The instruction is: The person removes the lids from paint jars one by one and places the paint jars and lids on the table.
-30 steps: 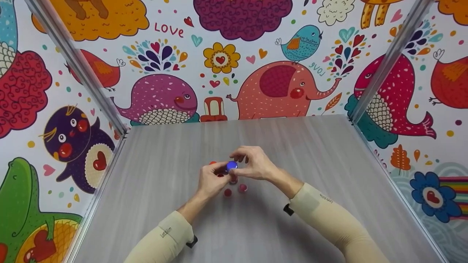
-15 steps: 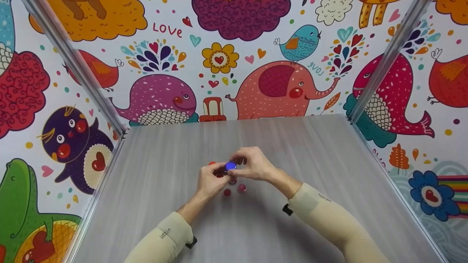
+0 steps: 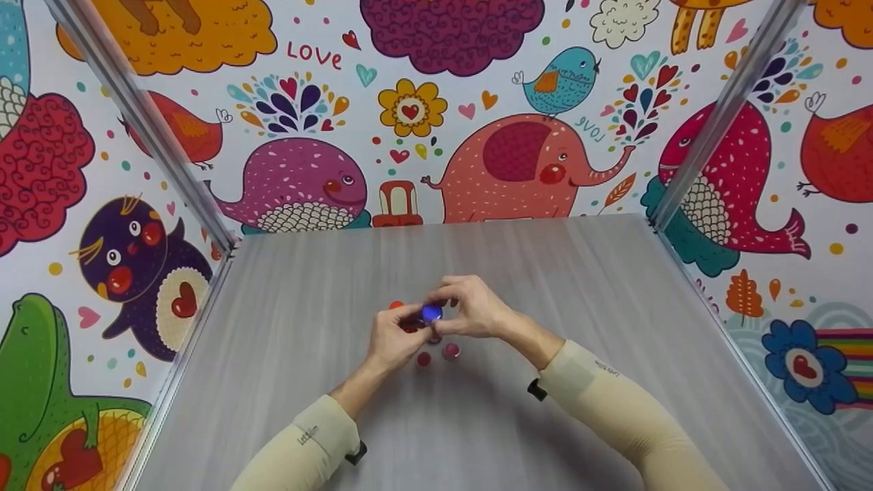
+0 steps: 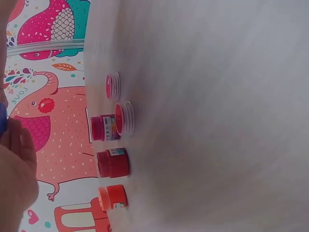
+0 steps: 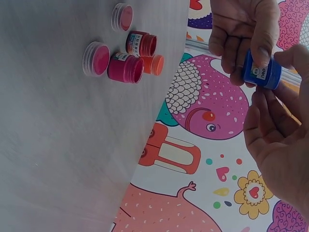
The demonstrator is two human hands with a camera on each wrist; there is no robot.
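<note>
Blue, the little paint pot (image 5: 261, 72) sits pinched between both my hands above the grey table (image 3: 545, 286). My left hand (image 5: 241, 34) curls its fingers round one end, and my right hand (image 5: 277, 140) grips the other with thumb and fingertips. Below on the table stand two red pots (image 5: 141, 44), an orange pot (image 5: 153, 65) and two loose lids (image 5: 95, 59).

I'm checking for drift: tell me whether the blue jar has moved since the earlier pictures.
No. In the head view the blue jar sits in both hands just above the loose lids on the table, as it did before.
</note>
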